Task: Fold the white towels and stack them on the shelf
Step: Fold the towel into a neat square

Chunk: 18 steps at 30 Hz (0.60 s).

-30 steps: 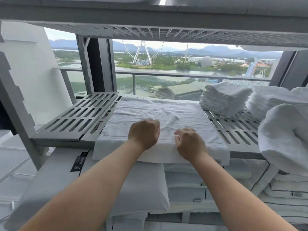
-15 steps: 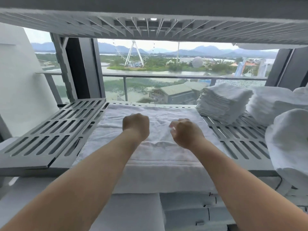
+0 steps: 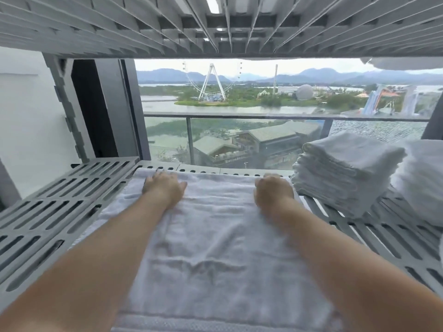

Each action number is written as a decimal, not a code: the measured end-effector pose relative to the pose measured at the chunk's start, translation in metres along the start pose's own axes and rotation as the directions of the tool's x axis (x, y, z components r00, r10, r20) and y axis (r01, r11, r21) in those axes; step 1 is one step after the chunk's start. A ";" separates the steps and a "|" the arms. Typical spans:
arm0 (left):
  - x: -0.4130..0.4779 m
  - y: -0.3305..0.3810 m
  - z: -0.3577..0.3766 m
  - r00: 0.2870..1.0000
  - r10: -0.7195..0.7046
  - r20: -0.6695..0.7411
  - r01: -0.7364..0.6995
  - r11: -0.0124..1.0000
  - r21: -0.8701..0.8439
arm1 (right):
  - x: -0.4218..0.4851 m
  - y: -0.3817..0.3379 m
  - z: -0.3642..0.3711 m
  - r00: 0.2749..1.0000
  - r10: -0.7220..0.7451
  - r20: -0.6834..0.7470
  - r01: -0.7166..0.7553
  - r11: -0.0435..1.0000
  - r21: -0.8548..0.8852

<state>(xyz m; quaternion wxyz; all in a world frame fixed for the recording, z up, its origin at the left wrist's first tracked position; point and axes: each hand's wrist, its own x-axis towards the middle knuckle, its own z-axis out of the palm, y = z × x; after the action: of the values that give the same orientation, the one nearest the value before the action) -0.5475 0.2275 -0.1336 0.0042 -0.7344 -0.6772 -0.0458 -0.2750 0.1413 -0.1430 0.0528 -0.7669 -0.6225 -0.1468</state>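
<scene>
A folded white towel (image 3: 215, 240) lies flat along the middle of the grey slotted shelf (image 3: 57, 202), its far edge close to the shelf's back rim. My left hand (image 3: 163, 188) rests on the towel's far left corner with its fingers stretched forward. At the far right corner, my right hand (image 3: 273, 191) has its fingers curled down over the towel's far edge. Both forearms lie over the towel.
A stack of several folded white towels (image 3: 347, 173) stands just right of my right hand. A bulkier white pile (image 3: 424, 178) lies at the far right. Another slotted shelf (image 3: 215, 25) hangs close overhead. Behind the shelf is a window with a balcony railing (image 3: 239, 116).
Both hands moved forward from the towel's middle to its far edge and spread apart. The left hand went from a fist to flat fingers. The towel now lies deeper on the shelf.
</scene>
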 end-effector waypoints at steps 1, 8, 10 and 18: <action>0.007 0.008 -0.001 0.999 0.031 -0.017 -0.031 0.999 -0.011 | 0.008 -0.009 -0.002 0.998 -0.044 -0.047 0.044 0.999 0.019; 0.044 0.031 0.016 0.991 0.130 0.013 -0.127 0.983 -0.134 | 0.057 -0.038 0.010 0.998 -0.053 0.015 0.049 0.975 0.216; 0.050 0.033 0.024 0.994 0.087 0.059 -0.081 0.991 -0.105 | 0.063 -0.037 0.017 0.997 -0.031 0.075 0.014 0.978 0.209; 0.060 0.031 0.031 0.995 0.017 -0.098 -0.025 0.996 -0.081 | 0.068 -0.031 0.024 0.996 0.064 0.062 -0.081 0.944 0.319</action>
<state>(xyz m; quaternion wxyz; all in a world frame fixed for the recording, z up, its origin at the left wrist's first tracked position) -0.5102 0.2871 -0.1589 0.0074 -0.7379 -0.6660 -0.1091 -0.2892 0.2182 -0.1493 0.1665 -0.7739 -0.6106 -0.0221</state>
